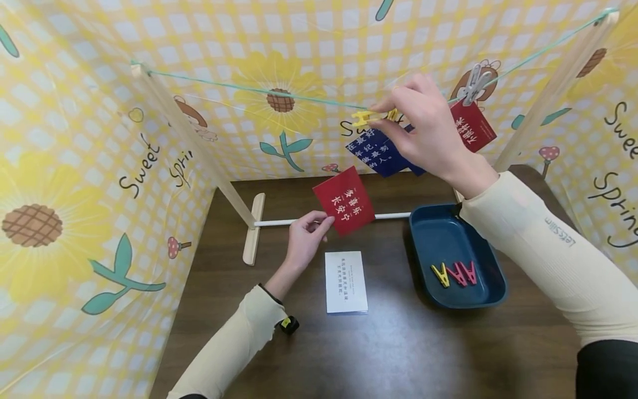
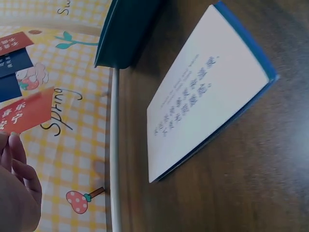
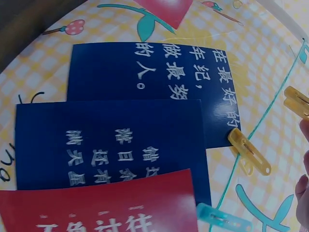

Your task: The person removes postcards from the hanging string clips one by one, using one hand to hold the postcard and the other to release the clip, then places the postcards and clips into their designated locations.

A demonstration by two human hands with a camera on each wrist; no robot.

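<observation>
Between thumb and fingers, my left hand (image 1: 303, 239) pinches a corner of a red card (image 1: 345, 200) with white characters, held up below the line. My right hand (image 1: 423, 130) is up at the green string (image 1: 224, 85) and pinches a yellow clothespin (image 1: 364, 118). In the right wrist view this clothespin (image 3: 297, 102) is close to the string. Two blue cards (image 3: 111, 140) and another red card (image 3: 106, 205) hang beside it; a second yellow clothespin (image 3: 250, 152) and a light-blue one (image 3: 223, 220) grip at the string. In the head view my right hand partly hides the blue cards.
A dark blue tray (image 1: 416, 249) on the right holds a yellow and two pink clothespins (image 1: 461, 274). A stack of cards (image 1: 346, 282), white on top, lies mid-table. Wooden posts (image 1: 194, 144) carry the string, with a white rod (image 1: 274, 223) low between them. Behind hangs a yellow checked cloth (image 1: 199, 33).
</observation>
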